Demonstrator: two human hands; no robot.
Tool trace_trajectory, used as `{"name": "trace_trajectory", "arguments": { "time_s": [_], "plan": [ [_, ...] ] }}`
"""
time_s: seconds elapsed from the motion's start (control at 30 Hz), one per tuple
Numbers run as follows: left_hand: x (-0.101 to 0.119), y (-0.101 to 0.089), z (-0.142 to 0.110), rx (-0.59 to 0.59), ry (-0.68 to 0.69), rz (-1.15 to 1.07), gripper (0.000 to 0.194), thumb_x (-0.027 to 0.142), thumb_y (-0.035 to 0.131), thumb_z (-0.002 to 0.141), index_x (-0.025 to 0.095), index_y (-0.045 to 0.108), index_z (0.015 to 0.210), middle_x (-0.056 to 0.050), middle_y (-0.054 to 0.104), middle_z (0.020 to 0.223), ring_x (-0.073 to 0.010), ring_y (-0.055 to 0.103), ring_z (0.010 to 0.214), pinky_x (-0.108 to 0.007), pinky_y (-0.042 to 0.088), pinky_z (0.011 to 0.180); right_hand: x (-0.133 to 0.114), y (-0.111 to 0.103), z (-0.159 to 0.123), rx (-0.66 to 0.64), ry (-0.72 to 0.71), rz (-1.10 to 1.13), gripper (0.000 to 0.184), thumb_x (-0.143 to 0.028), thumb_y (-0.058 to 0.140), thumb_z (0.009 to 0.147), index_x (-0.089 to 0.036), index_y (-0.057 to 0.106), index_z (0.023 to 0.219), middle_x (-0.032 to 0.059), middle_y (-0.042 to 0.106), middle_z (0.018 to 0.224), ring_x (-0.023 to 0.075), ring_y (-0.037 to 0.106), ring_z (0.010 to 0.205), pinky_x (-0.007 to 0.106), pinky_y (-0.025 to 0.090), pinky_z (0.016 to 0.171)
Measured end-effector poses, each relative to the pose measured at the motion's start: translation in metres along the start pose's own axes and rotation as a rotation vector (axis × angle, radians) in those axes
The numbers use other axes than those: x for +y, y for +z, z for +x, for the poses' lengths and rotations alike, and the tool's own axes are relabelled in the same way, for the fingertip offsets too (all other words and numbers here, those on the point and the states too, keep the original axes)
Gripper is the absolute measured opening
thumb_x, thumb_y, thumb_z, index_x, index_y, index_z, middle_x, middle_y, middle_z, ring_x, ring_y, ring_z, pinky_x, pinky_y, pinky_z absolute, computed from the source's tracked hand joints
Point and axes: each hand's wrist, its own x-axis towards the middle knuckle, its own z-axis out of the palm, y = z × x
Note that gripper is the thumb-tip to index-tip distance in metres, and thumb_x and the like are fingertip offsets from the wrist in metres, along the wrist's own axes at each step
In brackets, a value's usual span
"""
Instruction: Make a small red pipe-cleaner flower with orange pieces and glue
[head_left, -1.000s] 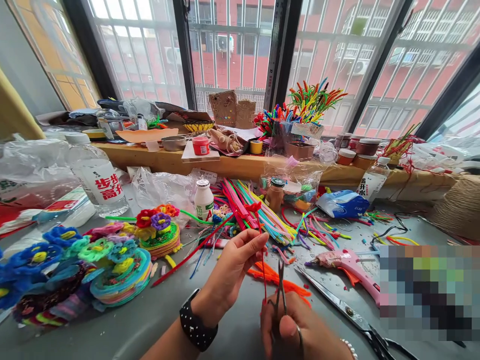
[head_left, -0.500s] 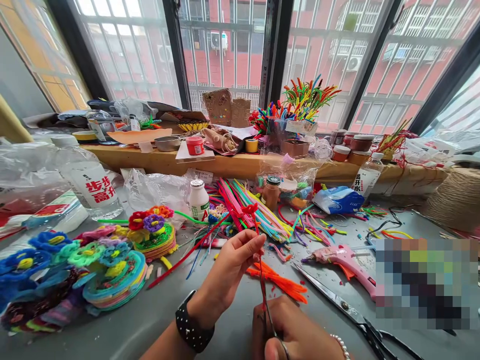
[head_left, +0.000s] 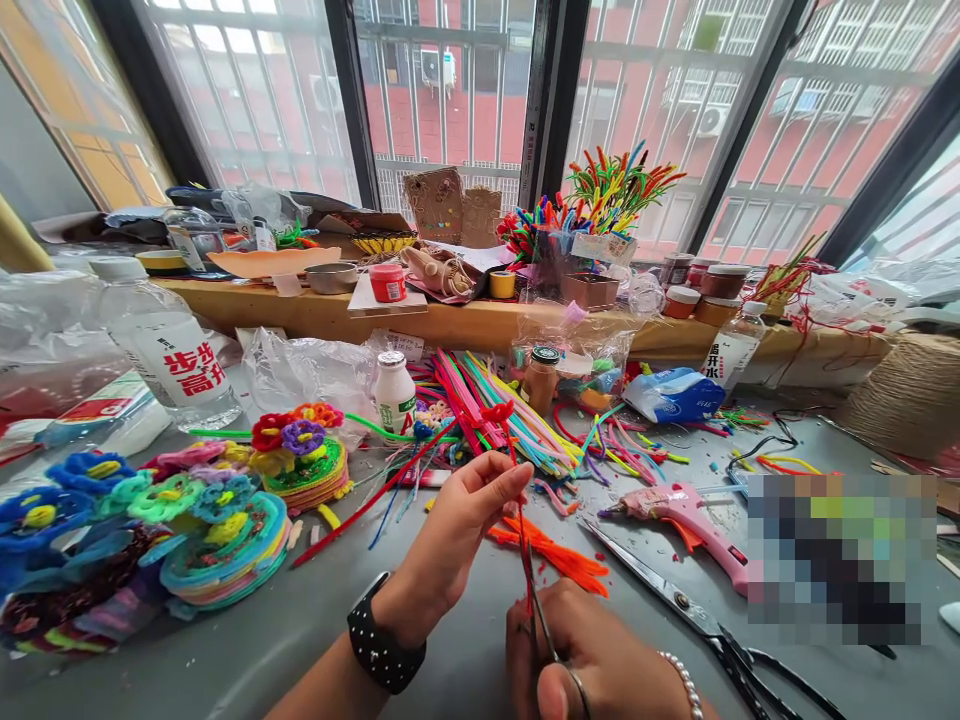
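A thin red pipe cleaner [head_left: 499, 412], bent into a small loop at its top, is pinched between the thumb and fingers of my left hand [head_left: 454, 530]. Its stem runs down toward my right hand [head_left: 600, 650], which is closed around the handles of small scissors [head_left: 541, 625]. The narrow blades point up along the red stem; whether they are touching it I cannot tell. Behind the blades lie several orange pipe cleaners [head_left: 570, 565]. A long red pipe cleaner [head_left: 352, 515] rests on the table left of my left hand.
Pipe-cleaner flowers [head_left: 165, 505] crowd the left. Large scissors [head_left: 679, 602] and a pink glue gun [head_left: 697, 522] lie at right. Beyond my hands are a pipe-cleaner bundle [head_left: 536, 435], a white bottle [head_left: 395, 393] and a brown jar [head_left: 540, 382]. A cluttered ledge [head_left: 315, 310] runs along the window.
The view has shifted slightly. My right hand and the small scissors sit a little farther right in the picture. Both hands keep their holds.
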Motion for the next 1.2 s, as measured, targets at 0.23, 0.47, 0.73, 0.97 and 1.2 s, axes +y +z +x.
{"name": "trace_trajectory", "arguments": {
  "time_s": [0.23, 0.47, 0.73, 0.97, 1.2],
  "plan": [
    [0.0, 0.0, -0.002, 0.076, 0.085, 0.104, 0.02, 0.027, 0.064, 0.063, 0.016, 0.048, 0.06, 0.005, 0.044, 0.054, -0.006, 0.037, 0.05, -0.019, 0.03, 0.051, 0.003, 0.001, 0.0, 0.044, 0.07, 0.006, 0.07, -0.083, 0.02, 0.051, -0.015, 0.031, 0.038, -0.0031, 0.031, 0.039, 0.0053, 0.034, 0.04, 0.018, 0.028, 0.039],
    [0.001, 0.001, -0.001, 0.081, 0.09, 0.127, 0.021, 0.029, 0.064, 0.063, 0.016, 0.048, 0.059, 0.005, 0.046, 0.054, -0.0059, 0.037, 0.049, -0.019, 0.029, 0.051, 0.006, 0.003, 0.003, 0.082, 0.075, -0.051, 0.069, -0.083, 0.022, 0.049, -0.016, 0.027, 0.035, -0.0039, 0.029, 0.035, 0.0041, 0.03, 0.036, 0.018, 0.022, 0.035],
    [0.001, 0.002, -0.001, 0.112, 0.112, 0.082, 0.02, 0.026, 0.064, 0.064, 0.016, 0.047, 0.06, 0.007, 0.042, 0.054, -0.0052, 0.035, 0.049, -0.019, 0.028, 0.052, 0.011, 0.007, 0.004, 0.115, 0.138, 0.013, 0.07, -0.079, 0.029, 0.053, -0.014, 0.041, 0.032, -0.0022, 0.034, 0.032, 0.005, 0.033, 0.034, 0.018, 0.025, 0.034],
    [0.001, 0.002, -0.001, 0.061, 0.088, 0.115, 0.02, 0.029, 0.061, 0.067, 0.016, 0.047, 0.061, 0.005, 0.044, 0.056, -0.0056, 0.036, 0.05, -0.02, 0.029, 0.052, 0.007, 0.005, 0.002, 0.027, -0.008, 0.082, 0.074, -0.08, 0.02, 0.055, -0.012, 0.046, 0.042, -0.0019, 0.038, 0.039, 0.0063, 0.039, 0.04, 0.017, 0.026, 0.038],
    [-0.001, 0.002, -0.002, 0.011, 0.065, 0.207, 0.02, 0.032, 0.06, 0.066, 0.016, 0.047, 0.063, 0.005, 0.044, 0.056, -0.0064, 0.038, 0.052, -0.02, 0.031, 0.053, 0.005, 0.005, 0.003, 0.033, -0.03, 0.105, 0.076, -0.08, 0.02, 0.056, -0.011, 0.048, 0.044, -0.0001, 0.042, 0.044, 0.0072, 0.041, 0.044, 0.018, 0.029, 0.041]
  ]
}}
